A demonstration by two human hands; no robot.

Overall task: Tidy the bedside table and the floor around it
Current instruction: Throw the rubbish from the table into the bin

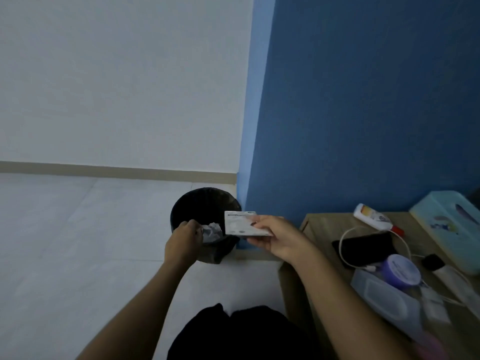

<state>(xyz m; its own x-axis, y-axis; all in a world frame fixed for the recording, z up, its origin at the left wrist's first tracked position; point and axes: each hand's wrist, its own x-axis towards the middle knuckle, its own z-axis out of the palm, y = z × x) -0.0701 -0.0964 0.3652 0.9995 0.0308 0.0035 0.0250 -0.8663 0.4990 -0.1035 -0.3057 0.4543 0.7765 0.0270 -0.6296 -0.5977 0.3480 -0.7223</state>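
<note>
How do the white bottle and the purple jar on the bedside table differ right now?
The white bottle lies on its side near the table's back edge; the purple jar sits upright nearer the person. The bottle is long and slim with a red tip; the jar is short and round with a wide lid. The bottle rests on bare wood; the jar sits among clutter. Both are on the bedside table.

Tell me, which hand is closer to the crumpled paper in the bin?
Left. The left hand is right beside the paper, at the bin. The right hand is farther right, holding a packet.
</note>
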